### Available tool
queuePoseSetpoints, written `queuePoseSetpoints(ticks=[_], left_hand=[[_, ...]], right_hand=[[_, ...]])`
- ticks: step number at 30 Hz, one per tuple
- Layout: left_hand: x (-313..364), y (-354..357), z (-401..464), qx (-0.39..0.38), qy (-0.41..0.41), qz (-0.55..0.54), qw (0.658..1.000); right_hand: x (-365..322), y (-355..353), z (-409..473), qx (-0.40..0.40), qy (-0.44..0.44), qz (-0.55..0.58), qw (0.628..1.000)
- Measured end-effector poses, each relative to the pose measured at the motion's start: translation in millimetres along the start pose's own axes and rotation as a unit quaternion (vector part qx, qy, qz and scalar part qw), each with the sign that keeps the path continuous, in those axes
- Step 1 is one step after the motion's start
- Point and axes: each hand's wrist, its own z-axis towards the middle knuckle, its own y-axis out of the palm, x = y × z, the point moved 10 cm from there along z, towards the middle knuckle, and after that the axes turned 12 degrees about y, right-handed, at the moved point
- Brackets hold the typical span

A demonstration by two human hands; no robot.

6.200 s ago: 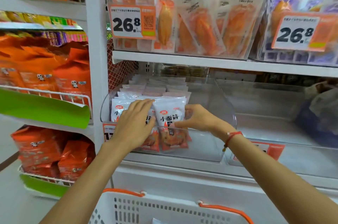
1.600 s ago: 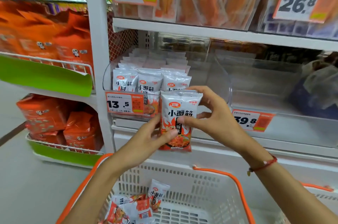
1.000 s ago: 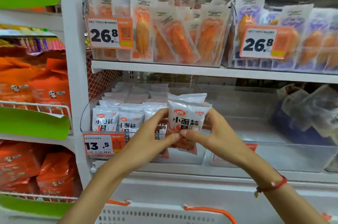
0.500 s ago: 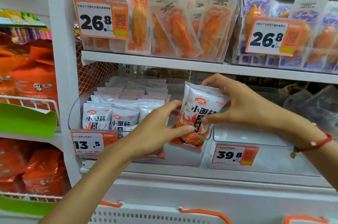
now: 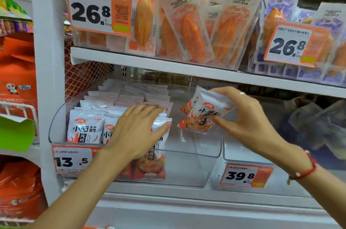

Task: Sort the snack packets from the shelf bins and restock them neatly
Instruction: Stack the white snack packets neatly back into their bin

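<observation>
White and red snack packets stand in rows in the left part of a clear plastic bin on the middle shelf. My left hand lies flat against the front packets, fingers straight, pressing them toward the left. My right hand grips one more packet of the same kind, tilted, above the bin's bare right part. A red cord circles my right wrist.
The shelf above holds bins of orange and purple packets with 26.8 price tags. To the right sits a clear bin tagged 39.8. Orange bags fill racks on the left. A white upright borders the bin.
My left hand let go of the packet and moved left onto the packets in the bin. My right hand raised the packet over the bin's right side and tilted it.
</observation>
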Motion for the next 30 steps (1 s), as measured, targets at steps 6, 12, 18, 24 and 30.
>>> queuePoseSetpoints(ticks=[6, 12, 18, 24, 30], left_hand=[[-2, 4, -1, 0.01, -0.001, 0.009, 1.0], [-1, 5, -2, 0.008, 0.001, 0.028, 1.0], [-1, 6, 1, 0.006, 0.007, 0.046, 0.999], [-1, 4, -2, 0.014, 0.003, 0.04, 0.999], [1, 2, -3, 0.016, 0.008, 0.033, 0.999]], right_hand=[[36, 81, 66, -0.148, 0.077, -0.118, 0.979], [86, 155, 138, -0.245, 0.125, -0.183, 0.944], [209, 219, 227, -0.251, 0.083, -0.208, 0.942], [85, 141, 135, -0.259, 0.161, -0.207, 0.93], [74, 119, 121, -0.218, 0.102, -0.122, 0.963]])
